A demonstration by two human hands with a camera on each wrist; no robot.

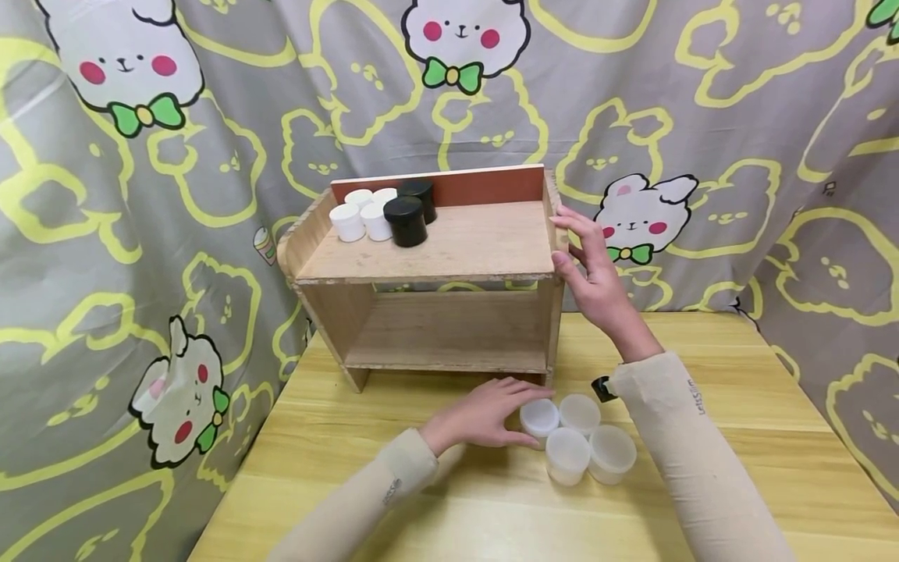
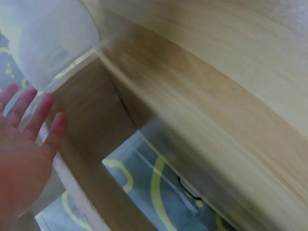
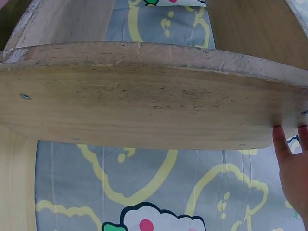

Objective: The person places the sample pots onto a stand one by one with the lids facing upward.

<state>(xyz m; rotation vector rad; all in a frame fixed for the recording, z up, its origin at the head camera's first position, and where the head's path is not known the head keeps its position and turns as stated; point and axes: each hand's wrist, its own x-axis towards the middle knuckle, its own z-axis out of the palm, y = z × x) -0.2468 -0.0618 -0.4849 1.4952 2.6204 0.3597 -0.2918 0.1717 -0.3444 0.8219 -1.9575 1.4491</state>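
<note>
My left hand [image 1: 488, 414] reaches beside several translucent lidded jars on the table, its fingers spread around the near side of the leftmost jar [image 1: 539, 417]. In the left wrist view the fingers [image 2: 36, 115] are extended, with a blurred translucent jar [image 2: 53, 38] just beyond their tips. My right hand [image 1: 593, 269] touches the upper right side panel of a two-tier wooden shelf [image 1: 477, 242]. In the right wrist view its fingertips [image 3: 279, 134] rest against the panel's outer face [image 3: 159, 106]. Three other translucent jars [image 1: 611, 453] stand close together by the left hand.
On the shelf's upper tier, towards the left, are several white jars [image 1: 347, 222] and two black jars [image 1: 406, 222]. The shelf stands at the back of a wooden table [image 1: 716, 406]. Behind hangs a grey patterned curtain [image 1: 239, 156]. A small black item [image 1: 602, 388] is near the right cuff.
</note>
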